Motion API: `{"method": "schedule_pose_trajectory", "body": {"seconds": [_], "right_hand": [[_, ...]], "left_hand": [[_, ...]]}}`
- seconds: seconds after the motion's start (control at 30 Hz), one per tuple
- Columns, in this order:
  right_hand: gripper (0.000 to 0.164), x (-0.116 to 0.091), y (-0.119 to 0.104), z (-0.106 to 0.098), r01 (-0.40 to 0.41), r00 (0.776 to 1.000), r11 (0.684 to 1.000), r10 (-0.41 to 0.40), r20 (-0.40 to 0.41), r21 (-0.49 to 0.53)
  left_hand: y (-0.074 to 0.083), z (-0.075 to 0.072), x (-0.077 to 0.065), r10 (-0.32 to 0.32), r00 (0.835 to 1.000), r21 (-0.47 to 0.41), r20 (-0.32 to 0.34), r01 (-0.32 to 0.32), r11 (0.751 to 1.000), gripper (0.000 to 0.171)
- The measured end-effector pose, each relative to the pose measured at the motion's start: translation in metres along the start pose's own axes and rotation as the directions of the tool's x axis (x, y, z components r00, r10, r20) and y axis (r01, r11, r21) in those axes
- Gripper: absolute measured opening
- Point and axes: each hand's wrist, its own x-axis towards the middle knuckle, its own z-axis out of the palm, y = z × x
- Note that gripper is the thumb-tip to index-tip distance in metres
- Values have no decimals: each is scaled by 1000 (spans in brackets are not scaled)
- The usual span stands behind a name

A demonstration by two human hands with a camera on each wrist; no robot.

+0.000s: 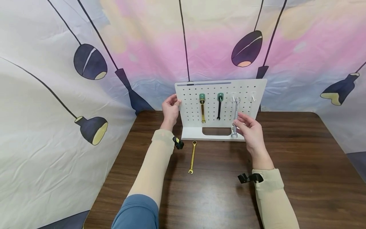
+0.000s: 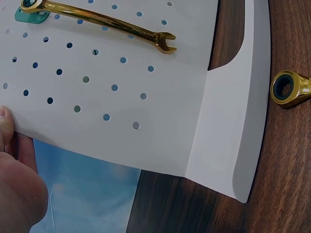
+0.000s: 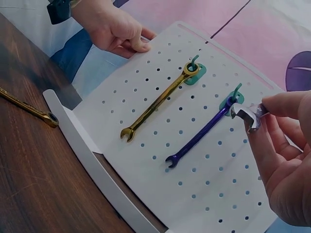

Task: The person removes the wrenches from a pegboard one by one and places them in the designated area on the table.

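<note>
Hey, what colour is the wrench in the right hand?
The wrench is shiny silver; the head view shows it best, along most of its length.

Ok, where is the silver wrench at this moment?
In the head view, the silver wrench is pinched in the right hand, upright before the right half of the white pegboard, just right of the hanging dark wrench.

- The head view looks forward and down, from farther, over the desk (image 1: 217, 190).
- Each wrist view looks from near at the pegboard (image 1: 190, 117); both share the hanging gold wrench (image 2: 104, 21).
</note>
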Motion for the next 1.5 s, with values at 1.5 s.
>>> {"method": "schedule_pose_trajectory", "body": {"seconds": [1.5], "right_hand": [[40,-24,69,56,-350,902,937,336,270,2]], "left_hand": [[-4,1,4,-45,999,36,-27,46,998,27]]}}
